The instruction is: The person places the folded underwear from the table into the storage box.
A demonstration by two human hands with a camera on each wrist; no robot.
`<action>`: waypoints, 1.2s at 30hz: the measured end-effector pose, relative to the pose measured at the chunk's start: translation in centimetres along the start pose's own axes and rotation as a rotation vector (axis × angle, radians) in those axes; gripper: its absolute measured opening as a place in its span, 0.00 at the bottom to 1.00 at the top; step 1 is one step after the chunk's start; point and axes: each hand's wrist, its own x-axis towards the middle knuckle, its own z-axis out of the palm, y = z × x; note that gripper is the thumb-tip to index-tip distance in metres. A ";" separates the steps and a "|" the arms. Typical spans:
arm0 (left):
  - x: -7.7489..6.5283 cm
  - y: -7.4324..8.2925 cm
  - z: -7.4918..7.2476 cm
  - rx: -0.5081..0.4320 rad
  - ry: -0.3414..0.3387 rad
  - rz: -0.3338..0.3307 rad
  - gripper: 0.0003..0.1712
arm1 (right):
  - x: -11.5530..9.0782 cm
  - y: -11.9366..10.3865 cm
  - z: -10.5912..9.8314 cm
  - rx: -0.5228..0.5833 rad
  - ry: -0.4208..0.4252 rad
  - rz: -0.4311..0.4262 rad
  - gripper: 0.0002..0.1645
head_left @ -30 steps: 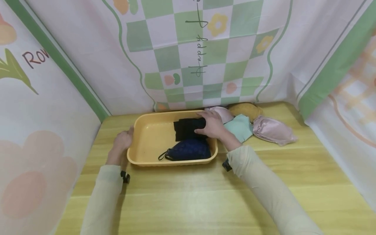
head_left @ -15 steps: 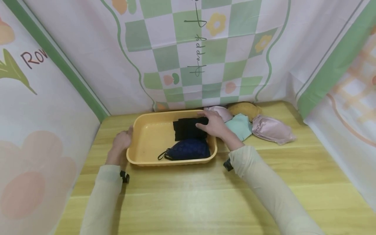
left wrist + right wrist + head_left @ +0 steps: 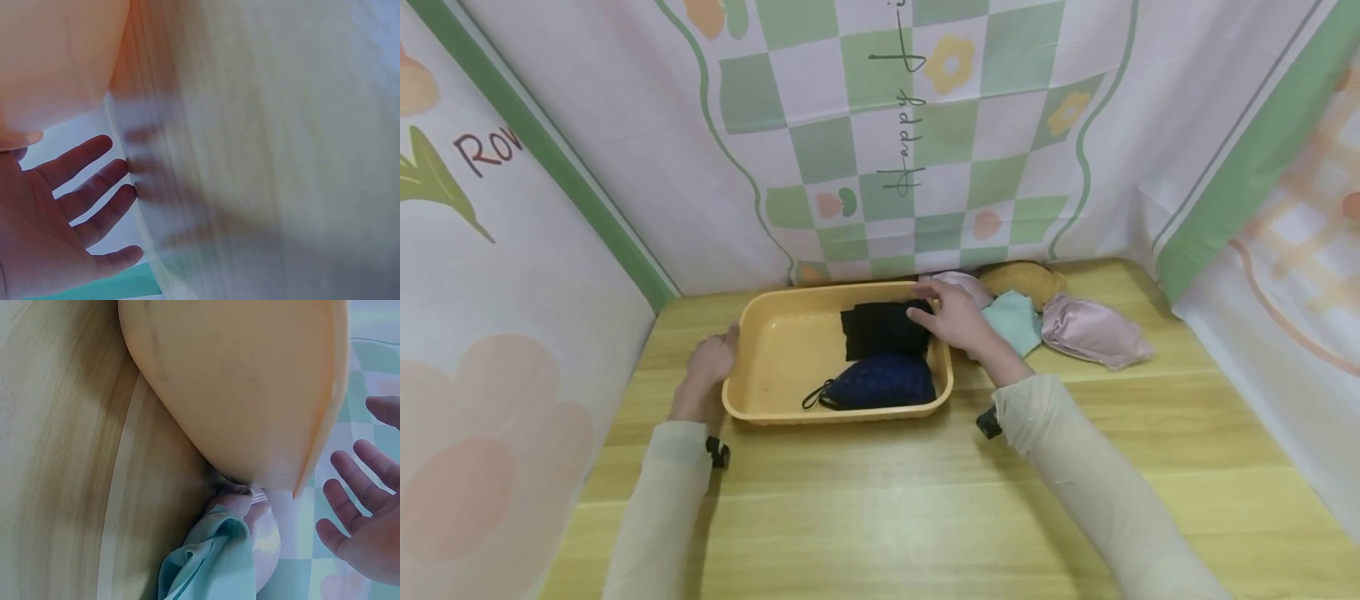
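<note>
On wooden table (image 3: pixel 880 508) by curtain (image 3: pixel 887 133): tray (image 3: pixel 782 358) between left hand (image 3: pixel 712 360), right hand (image 3: pixel 957 317), fingers (image 3: pixel 94 187) spread.

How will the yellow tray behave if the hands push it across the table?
The yellow tray looks stiff, its walls evenly shaped. Wide and low, it probably slides without tipping. Its right end may be heavier, holding the black cloth and navy item.
</note>
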 end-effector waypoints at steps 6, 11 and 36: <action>0.2 -0.1 0.1 0.014 -0.003 0.003 0.55 | -0.3 0.2 -0.3 0.072 0.006 -0.012 0.31; 0.1 -0.1 0.0 0.007 -0.006 -0.001 0.54 | -0.7 0.3 -0.7 0.123 0.004 0.003 0.31; -0.1 0.1 0.0 0.007 -0.006 -0.002 0.53 | -1.8 1.0 -1.6 0.133 0.062 -0.026 0.29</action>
